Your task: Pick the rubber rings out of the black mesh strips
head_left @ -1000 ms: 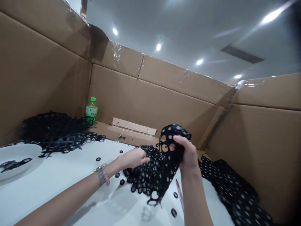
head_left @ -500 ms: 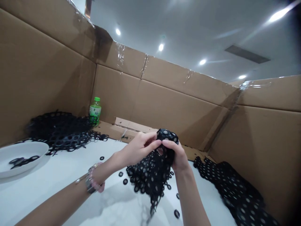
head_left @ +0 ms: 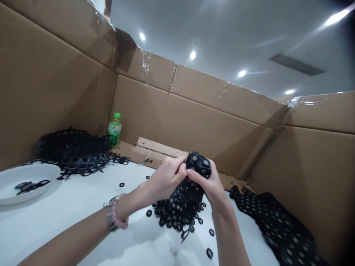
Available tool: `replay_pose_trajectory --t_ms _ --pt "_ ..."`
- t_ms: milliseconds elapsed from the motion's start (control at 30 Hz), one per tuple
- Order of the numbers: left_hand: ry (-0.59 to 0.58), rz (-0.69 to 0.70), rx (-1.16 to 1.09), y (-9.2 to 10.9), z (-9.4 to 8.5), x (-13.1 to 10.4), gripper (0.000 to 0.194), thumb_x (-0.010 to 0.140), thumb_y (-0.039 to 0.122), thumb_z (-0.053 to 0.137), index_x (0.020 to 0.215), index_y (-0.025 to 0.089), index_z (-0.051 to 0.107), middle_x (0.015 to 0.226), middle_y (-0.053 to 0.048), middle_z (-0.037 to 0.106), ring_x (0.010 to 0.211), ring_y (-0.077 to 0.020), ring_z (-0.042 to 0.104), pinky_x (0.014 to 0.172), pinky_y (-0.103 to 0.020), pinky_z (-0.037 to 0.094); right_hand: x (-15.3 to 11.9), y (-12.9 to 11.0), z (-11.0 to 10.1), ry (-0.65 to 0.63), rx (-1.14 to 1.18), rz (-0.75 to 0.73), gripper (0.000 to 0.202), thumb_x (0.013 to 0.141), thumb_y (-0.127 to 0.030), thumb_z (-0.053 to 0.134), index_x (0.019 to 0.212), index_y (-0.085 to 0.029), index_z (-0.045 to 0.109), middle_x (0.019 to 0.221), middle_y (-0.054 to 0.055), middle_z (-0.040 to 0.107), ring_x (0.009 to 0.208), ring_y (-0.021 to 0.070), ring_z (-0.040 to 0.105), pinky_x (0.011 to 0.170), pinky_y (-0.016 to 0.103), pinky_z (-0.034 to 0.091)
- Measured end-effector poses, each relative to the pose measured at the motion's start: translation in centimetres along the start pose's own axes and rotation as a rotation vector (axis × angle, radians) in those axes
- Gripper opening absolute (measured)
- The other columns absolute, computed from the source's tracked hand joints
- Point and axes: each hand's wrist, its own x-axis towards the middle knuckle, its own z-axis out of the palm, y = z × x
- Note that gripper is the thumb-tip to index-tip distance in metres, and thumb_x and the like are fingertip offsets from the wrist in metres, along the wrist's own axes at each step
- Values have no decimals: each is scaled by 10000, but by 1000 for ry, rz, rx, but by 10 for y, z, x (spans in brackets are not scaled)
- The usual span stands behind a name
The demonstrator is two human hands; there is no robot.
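Between both hands is a black perforated sheet (head_left: 198,164) with round, grey-centred rings set in it, its upper part bunched over my right fingers. My right hand (head_left: 209,183) is closed around this bunch, thumb pressed on its near side. At its left edge my left hand (head_left: 173,175) is closed, thumb and fingertips pinched together against the sheet; what exactly lies in the pinch is hidden. Under the hands sits a heap of loose black rings (head_left: 173,214), partly covered by the left hand. A few single rings (head_left: 209,253) lie scattered around it.
At left a white bowl (head_left: 52,192) holds several black pieces. Behind it is a pile of black mesh (head_left: 80,151) beside a green bottle (head_left: 114,129). More dotted black sheet (head_left: 277,218) lies at right. Cardboard walls (head_left: 216,129) enclose the white table (head_left: 91,207).
My left fingers have curled in tighter against the sheet. The bunched end has turned, showing its rings more squarely, and the strip that hung below is less visible. The view has shifted slightly.
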Motion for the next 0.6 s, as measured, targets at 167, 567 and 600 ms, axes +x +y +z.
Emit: replay_pose_trajectory --t_ms 167,567,600 --pt "-134 -41 -52 5 -7 2 303 901 311 281 743 152 484 624 26 460 543 -92 405 524 -213 346 -2 -4 -7 -7 -6 -34 363 541 -302 751 823 -215 540 754 -23 602 709 160 569 664 293 455" --pt "-80 -110 -255 7 -3 -2 258 888 316 311 704 166 412 576 54 363 492 -74 332 474 -207 285 5 3 1 -135 414 93 170 510 -240 694 617 -188 573 472 -39 487 447 113 431 450 240 381" --pt "-80 -94 -245 6 -5 -2 276 885 333 325 682 165 408 585 52 356 502 -74 325 481 -207 285 4 2 0 -149 442 113 149 513 -258 675 576 -184 562 464 -32 475 438 110 411 436 238 365"
